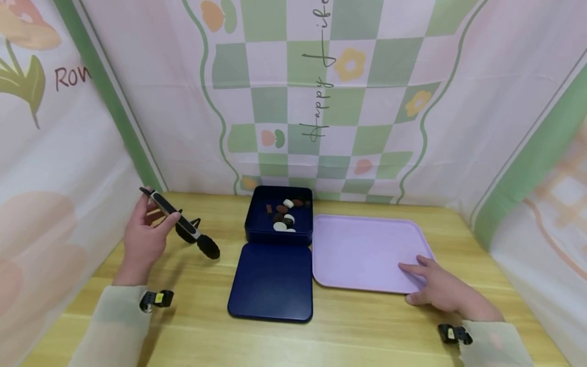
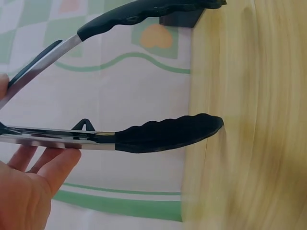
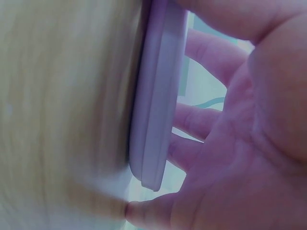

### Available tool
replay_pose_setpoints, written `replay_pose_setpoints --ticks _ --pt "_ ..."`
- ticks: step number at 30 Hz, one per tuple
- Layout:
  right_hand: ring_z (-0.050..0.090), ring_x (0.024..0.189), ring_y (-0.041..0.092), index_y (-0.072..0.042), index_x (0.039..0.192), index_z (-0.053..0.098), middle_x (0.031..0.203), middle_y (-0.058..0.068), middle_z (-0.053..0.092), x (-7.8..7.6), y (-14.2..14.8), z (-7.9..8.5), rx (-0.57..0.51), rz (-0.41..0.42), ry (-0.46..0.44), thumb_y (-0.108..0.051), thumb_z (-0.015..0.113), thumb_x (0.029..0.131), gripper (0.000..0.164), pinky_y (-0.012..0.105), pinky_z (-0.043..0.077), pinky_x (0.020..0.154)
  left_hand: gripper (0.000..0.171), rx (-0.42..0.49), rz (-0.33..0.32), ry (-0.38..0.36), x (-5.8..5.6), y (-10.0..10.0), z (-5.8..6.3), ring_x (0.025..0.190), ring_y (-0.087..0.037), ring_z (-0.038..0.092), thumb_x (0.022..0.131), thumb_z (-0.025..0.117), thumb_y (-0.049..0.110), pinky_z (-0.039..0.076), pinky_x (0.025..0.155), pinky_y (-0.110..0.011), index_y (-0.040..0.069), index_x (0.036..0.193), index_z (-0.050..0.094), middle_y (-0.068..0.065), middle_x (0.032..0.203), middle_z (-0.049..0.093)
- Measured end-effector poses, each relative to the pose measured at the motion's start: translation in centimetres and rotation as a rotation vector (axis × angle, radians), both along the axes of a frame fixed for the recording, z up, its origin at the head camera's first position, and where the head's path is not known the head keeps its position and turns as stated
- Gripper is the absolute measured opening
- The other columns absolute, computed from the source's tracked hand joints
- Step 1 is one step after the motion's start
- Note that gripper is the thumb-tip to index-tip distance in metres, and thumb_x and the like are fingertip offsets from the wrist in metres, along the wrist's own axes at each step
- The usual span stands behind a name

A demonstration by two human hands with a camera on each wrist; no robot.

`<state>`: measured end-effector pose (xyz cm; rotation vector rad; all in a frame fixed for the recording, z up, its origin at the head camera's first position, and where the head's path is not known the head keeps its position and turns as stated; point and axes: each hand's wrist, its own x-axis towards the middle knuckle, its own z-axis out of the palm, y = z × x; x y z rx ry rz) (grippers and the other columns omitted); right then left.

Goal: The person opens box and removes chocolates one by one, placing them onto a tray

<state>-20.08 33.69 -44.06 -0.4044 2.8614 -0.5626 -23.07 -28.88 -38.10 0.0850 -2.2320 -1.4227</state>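
My left hand [image 1: 143,239] holds a pair of tongs [image 2: 158,136] with metal arms and black scalloped tips, raised over the left side of the table. Their two arms stand spread apart, pointing toward the table. At the near right corner of a lilac tray [image 1: 357,255], my right hand [image 1: 440,288] has its fingers spread over the rim, thumb by the near edge. Left of the tray sits an open dark blue box [image 1: 277,238] holding several small white, brown and dark pebble-like pieces [image 1: 281,226]. In front of it lies a flat dark blue lid [image 1: 272,283].
The wooden table [image 1: 220,336] is bounded by a checked fabric backdrop [image 1: 307,102] close behind the box. More printed cloth [image 1: 50,153] hangs along the left and right sides. Box, lid and tray stand edge to edge.
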Motion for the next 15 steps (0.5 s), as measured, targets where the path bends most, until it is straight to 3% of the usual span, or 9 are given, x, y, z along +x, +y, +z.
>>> replay_pose_setpoints --ticks 5,15 --pt "0.025 0.124 0.071 0.001 0.139 0.055 0.143 0.048 0.02 -0.04 -0.03 -0.02 -0.004 -0.001 0.002 -0.043 0.086 0.071 0.086 0.074 0.027 0.099 0.083 -0.018 -0.05 0.023 -0.11 0.61 0.12 0.121 -0.032 0.052 0.092 0.075 0.026 0.047 0.1 -0.039 0.042 0.156 0.024 -0.014 0.135 0.048" --pt "0.024 0.124 0.071 0.001 0.139 0.055 0.143 0.048 0.02 0.0 -0.02 -0.11 -0.007 -0.005 -0.005 -0.042 0.087 0.071 0.087 0.074 0.027 0.098 0.082 -0.029 -0.024 -0.035 0.22 0.45 0.13 0.125 -0.034 0.046 0.092 0.072 0.04 0.046 0.1 -0.047 0.029 0.159 0.024 -0.015 0.141 0.043"
